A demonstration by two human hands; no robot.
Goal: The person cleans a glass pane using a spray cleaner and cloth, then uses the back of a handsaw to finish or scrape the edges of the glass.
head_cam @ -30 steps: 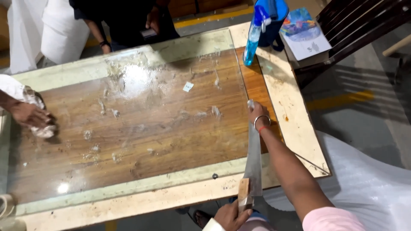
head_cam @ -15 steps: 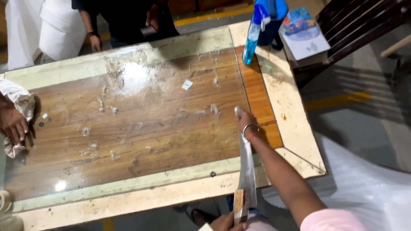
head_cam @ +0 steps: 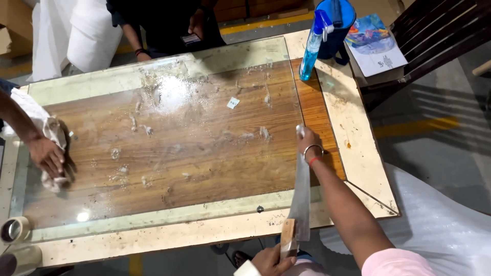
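Right hand (head_cam: 307, 144): fingers pressed together flat on the far tip of the saw blade (head_cam: 300, 197), at 3 o'clock on the glass sheet (head_cam: 169, 148). Left hand (head_cam: 269, 259): fingers closed around the wooden handle (head_cam: 287, 236) at 6 o'clock. Progress, judging by the glass: white residue smears (head_cam: 153, 102) cover most of it, so much is left. Another person's hand (head_cam: 48, 158) presses a cloth (head_cam: 51, 130) at 9 o'clock. Spray bottle (head_cam: 312, 46) at 1 o'clock on the surface (head_cam: 358, 153).
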